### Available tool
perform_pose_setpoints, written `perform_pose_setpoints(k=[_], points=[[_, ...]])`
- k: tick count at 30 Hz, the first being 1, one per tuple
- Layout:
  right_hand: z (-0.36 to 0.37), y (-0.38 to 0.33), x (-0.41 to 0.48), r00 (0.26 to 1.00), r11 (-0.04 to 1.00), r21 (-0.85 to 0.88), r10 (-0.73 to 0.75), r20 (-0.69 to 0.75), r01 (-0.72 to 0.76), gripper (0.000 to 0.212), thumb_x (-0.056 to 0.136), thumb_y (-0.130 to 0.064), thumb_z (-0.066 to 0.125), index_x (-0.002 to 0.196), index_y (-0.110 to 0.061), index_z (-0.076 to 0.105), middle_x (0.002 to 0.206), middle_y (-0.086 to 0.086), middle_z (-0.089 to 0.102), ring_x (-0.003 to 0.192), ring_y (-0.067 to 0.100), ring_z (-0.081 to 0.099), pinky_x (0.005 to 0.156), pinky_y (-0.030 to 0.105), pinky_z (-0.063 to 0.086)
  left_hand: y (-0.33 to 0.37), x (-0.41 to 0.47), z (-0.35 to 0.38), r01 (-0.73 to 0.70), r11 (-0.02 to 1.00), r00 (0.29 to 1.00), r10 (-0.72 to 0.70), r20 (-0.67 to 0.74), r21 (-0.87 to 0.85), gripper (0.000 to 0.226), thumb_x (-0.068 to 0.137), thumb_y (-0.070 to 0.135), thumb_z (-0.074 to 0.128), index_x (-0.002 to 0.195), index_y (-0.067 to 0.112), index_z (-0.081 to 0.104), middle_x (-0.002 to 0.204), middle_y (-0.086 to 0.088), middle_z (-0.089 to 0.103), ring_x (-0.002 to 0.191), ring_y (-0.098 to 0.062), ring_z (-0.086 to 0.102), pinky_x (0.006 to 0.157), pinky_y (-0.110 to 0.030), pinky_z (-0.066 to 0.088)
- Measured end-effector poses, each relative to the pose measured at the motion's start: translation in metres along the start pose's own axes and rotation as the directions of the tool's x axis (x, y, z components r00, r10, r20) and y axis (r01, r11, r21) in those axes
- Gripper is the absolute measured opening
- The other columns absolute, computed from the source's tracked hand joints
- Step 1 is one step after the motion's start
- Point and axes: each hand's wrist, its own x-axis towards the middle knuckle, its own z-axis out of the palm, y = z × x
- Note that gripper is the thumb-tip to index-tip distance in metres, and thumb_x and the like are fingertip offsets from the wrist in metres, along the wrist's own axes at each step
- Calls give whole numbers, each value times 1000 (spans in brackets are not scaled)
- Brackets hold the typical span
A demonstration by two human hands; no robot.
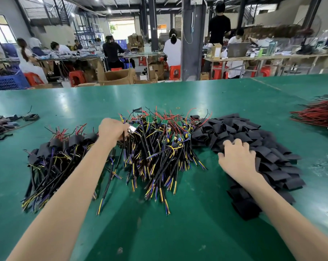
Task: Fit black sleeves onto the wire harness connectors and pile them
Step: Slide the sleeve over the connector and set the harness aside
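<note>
Now we are reaching both arms out over the green worktop (159, 97). Our left hand (111, 129) is closing its fingers round a harness cable (107, 185) at the near-left edge of the middle pile (159, 147). The black cable is running down from our fist toward us and is ending in yellow and blue tips. Something bright is glinting just beside the thumb, too blurred to name.

The middle pile is lying between our two arms. It is a tangle of bare harnesses, with small green boards and red leads showing at its far side and coloured wire ends fanning toward us. To its left, the sleeved pile (52, 157) is lying apart from it, with black sleeves covering the far ends.

Our right hand (236, 159) is resting on the heap of black sleeves (263, 144), which is spreading from just beside the middle pile toward the right. The fingers are bending down into the heap and the tips are hiding among the sleeves, so we cannot tell whether they are pinching one or only pressing.

Farther off on the worktop, a bundle of red wires (317, 113) is lying at the right edge and a small heap of dark leads (3, 123) at the left edge. Beyond the worktop, people are sitting and standing at other benches among red stools (76, 78), a blue crate (7, 80) and an open cardboard box (116, 76).
</note>
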Motion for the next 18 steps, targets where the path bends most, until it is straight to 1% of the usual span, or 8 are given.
perform_pose_setpoints(k=[1,3,5,9,11,14,17,18], points=[[0,0,0,1000,1000,-3,19,4,-19,34,88,-27,53,117,-10,50,120,13,47,114,35,43,90,42,39,5,-1,-4,-4,998,1000,5,13,-66,37,83,0,66,48,10,66,54,-12,60,59,-22,57,70,-37,56],[-1,1,0,999,1000,-6,24,30,-23,33,86,-22,53,116,-8,48,119,15,47,114,36,44,90,42,39,21,-7,-11,-57,984,998,62,27,-171,18,88,-2,60,71,4,63,61,-10,60,47,-16,56,54,-26,54],[-1,1,-1,999,1000,-3,-2,48,2,31,85,-18,53,114,-6,47,118,16,47,112,36,44,88,40,40,40,-21,-19,-163,965,985,172,30,-208,4,91,1,58,93,0,61,72,-11,60,51,-13,56,56,-22,54],[0,3,0,996,997,38,-74,42,73,32,85,-10,52,116,-6,47,112,16,49,108,35,46,85,39,41,58,-50,-37,-344,933,926,356,129,-107,8,92,0,54,92,3,61,77,-5,62,48,-2,53,46,-12,44],[2,5,3,994,992,72,-103,31,100,32,83,-6,52,115,-5,49,110,16,50,105,35,48,85,39,41,51,-63,-44,-287,957,907,284,310,-37,12,92,-4,50,90,0,62,76,-7,62,46,-2,54,45,-13,45],[5,5,6,989,978,152,-146,25,140,34,80,-2,52,114,-4,53,106,16,53,101,35,51,83,38,38,30,-79,-47,-163,954,861,13,509,252,12,93,-5,48,89,-6,59,70,-12,58,51,-13,53,45,-16,45],[9,3,7,982,955,240,-189,29,177,35,79,-2,55,113,-8,57,105,13,55,101,33,54,80,34,39,9,-82,-42,-54,894,842,-199,501,446,27,93,-11,40,70,0,46,60,-12,43,47,-15,38,46,-26,29],[11,2,8,981,947,266,-192,25,179,32,80,-5,57,112,-9,59,105,12,56,101,31,54,80,33,39,3,-80,-40,-105,829,876,-185,445,550,21,91,-8,42,73,0,47,65,-13,47,52,-17,44,50,-29,35]])
